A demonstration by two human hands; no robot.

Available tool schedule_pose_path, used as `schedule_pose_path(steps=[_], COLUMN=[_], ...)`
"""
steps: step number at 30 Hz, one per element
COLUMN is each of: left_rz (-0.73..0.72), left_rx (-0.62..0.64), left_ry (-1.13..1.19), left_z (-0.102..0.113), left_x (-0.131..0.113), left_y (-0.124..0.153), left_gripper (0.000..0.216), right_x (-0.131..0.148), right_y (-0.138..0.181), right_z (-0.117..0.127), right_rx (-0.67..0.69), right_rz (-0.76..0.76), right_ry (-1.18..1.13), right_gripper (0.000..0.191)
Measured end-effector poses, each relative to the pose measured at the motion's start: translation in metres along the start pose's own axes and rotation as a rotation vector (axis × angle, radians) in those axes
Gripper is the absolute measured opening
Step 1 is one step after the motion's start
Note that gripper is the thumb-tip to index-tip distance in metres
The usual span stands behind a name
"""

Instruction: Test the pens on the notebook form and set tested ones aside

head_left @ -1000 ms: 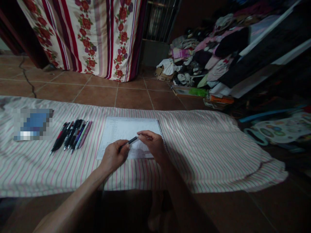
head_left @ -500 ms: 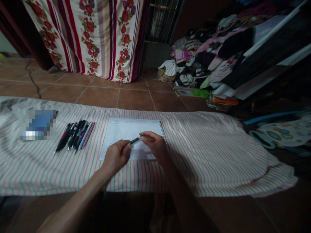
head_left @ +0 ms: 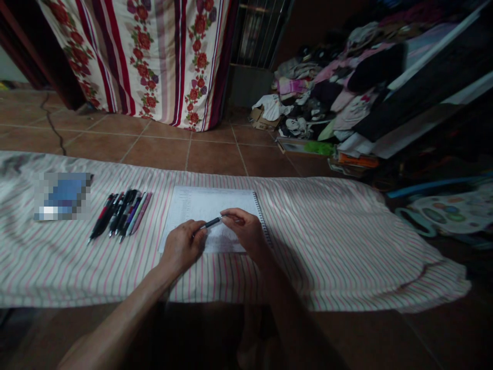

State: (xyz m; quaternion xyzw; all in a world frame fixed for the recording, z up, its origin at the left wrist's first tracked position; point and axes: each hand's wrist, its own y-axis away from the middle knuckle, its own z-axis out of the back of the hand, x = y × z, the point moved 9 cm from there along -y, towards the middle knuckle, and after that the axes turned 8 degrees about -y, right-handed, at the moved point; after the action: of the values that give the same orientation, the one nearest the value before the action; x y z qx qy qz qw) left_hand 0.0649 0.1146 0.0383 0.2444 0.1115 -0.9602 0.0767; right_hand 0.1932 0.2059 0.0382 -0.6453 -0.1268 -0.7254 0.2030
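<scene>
A dark pen (head_left: 212, 223) is held between my two hands, above an open spiral notebook (head_left: 215, 198) with writing on its page. My left hand (head_left: 184, 242) is closed round the pen's left end. The fingertips of my right hand (head_left: 244, 226) pinch its other, light-coloured tip. The notebook's coil runs down its right side, partly behind my right forearm. Left of the notebook lies a row of several pens (head_left: 121, 213), mostly black, with purple, pale green and pink ones on the right.
A striped cloth (head_left: 327, 241) covers the long surface under the notebook. At the far left lies a blurred-out blue, flat object (head_left: 65, 195). Beyond are a tiled floor (head_left: 154, 146), a floral curtain (head_left: 162, 67) and a heap of clothes (head_left: 327, 87) at the right.
Both hands keep nearly the same hold on the pen; my left hand's grip has shifted very slightly. The view has moved a little, and the pens and notebook lie as before.
</scene>
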Motion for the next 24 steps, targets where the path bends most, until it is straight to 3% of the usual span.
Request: schedule_pose_path(steps=[24], left_rz=[-0.011], left_rx=[0.002], left_ry=[-0.115], left_z=[0.0060], left_x=[0.0011], left_y=[0.0033], left_gripper=[0.031], right_x=[0.0097], right_y=[0.0002], right_z=[-0.0041], right_rx=[0.047], right_rz=[0.126], right_ry=[0.112], right_gripper=[0.018])
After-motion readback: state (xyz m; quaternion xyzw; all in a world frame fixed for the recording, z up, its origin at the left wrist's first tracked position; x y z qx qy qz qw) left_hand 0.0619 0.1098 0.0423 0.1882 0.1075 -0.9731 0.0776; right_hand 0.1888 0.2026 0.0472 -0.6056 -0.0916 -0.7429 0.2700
